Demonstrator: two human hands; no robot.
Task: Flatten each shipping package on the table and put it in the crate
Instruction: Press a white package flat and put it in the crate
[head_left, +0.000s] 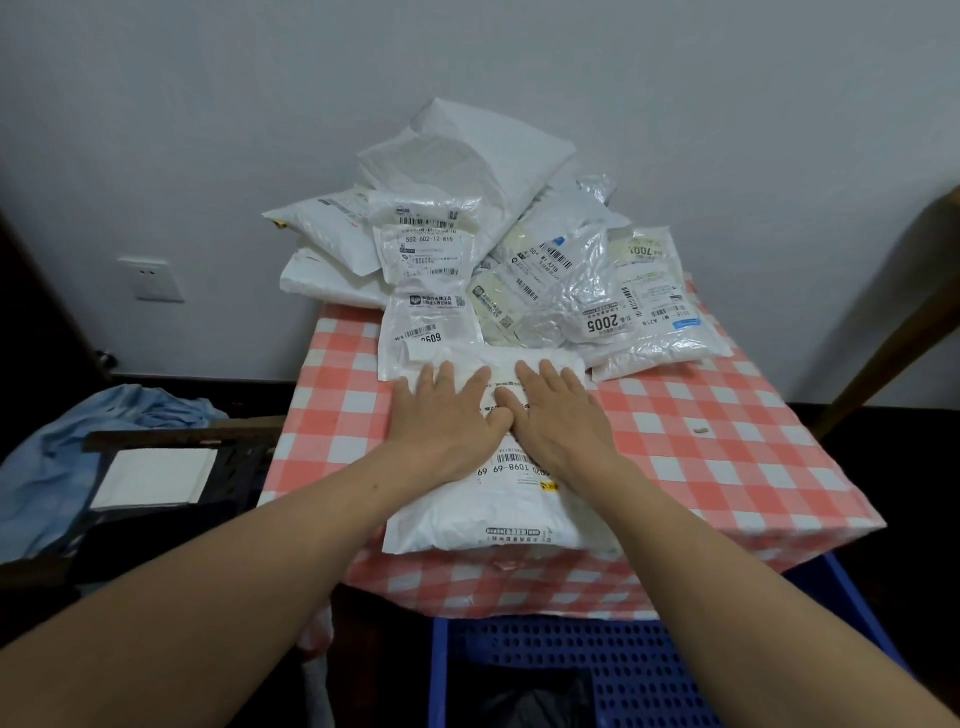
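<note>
A white shipping package (457, 519) with a barcode label lies flat near the front of the table (727, 467), which has a red-and-white checked cloth. My left hand (447, 415) and my right hand (561, 415) press on its upper half side by side, palms down, fingers straight and spread. A pile of several white and clear shipping packages (498, 249) is heaped at the back of the table against the wall. A blue perforated crate (634, 670) stands on the floor below the table's front edge.
To the left, a dark crate (234, 457) holds a flat white package (156, 475), with blue cloth (47, 467) beside it. A wall socket (150, 278) is at the left. A wooden frame (893, 322) leans at the right. A small scrap (701, 429) lies on the cloth.
</note>
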